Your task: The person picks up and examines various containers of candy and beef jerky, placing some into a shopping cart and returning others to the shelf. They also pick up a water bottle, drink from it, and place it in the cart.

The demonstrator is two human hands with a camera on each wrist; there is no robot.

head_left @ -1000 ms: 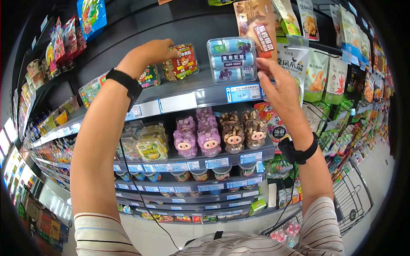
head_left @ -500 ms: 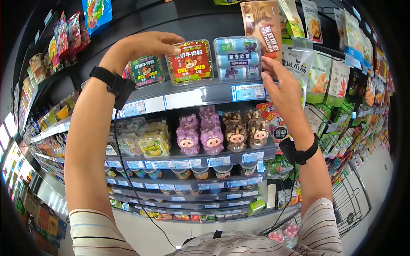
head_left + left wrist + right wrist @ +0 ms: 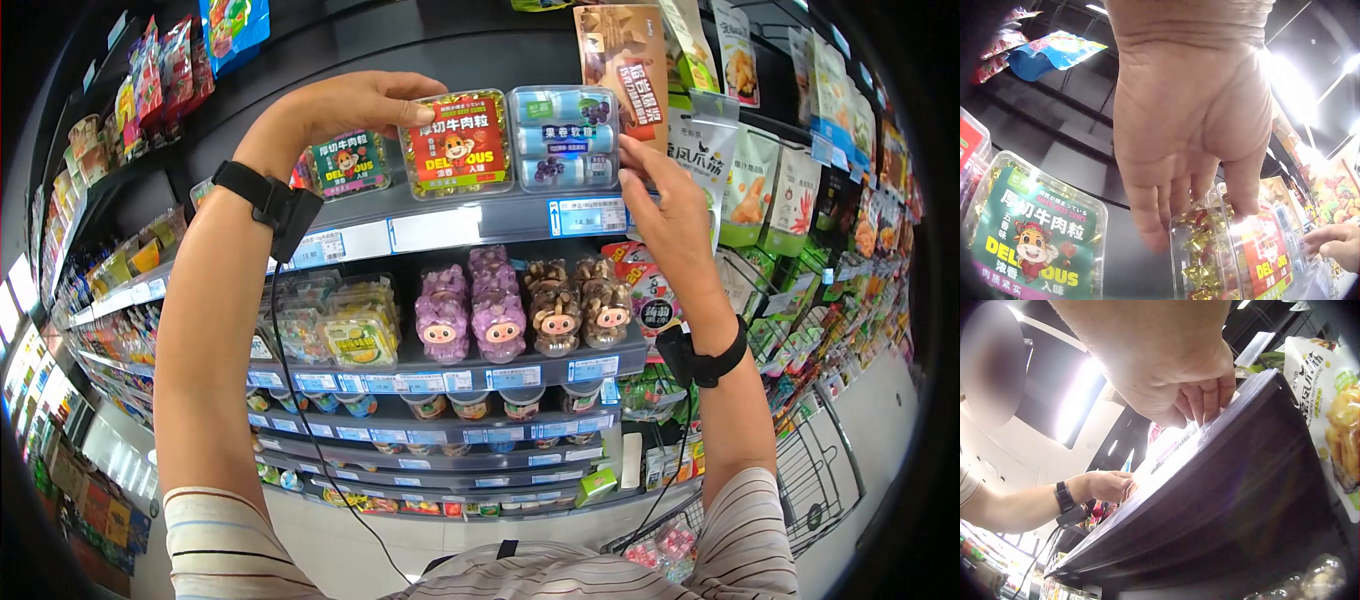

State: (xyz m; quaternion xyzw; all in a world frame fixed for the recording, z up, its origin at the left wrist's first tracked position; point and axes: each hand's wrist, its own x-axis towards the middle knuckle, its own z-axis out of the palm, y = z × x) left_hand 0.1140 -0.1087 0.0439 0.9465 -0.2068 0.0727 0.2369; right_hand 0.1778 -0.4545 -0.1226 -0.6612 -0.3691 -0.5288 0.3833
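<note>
On the upper shelf my left hand (image 3: 345,105) holds a clear plastic box of beef cubes (image 3: 458,150) with a red label. In the left wrist view the thumb lies on its front and the fingers reach behind, over gold-wrapped pieces. This box stands upright, side by side with a clear box of fruit roll gummies (image 3: 563,140) holding blue rolls. My right hand (image 3: 672,205) is at the gummies' right side, fingertips at its edge, thumb apart from the index finger. A green-labelled box of beef cubes (image 3: 1041,234) stands left of the red one.
Below the boxes runs a shelf edge with price tags (image 3: 587,217). Purple and brown figure-shaped jars (image 3: 498,325) fill the shelf beneath. Hanging snack bags (image 3: 748,180) crowd the right, and a brown pouch (image 3: 625,70) stands behind the gummies. A wire cart (image 3: 820,470) is at lower right.
My left hand has brought the red-labelled box rightward, close against the gummies, and turned its label to the front. My right hand has stayed at the gummies' side.
</note>
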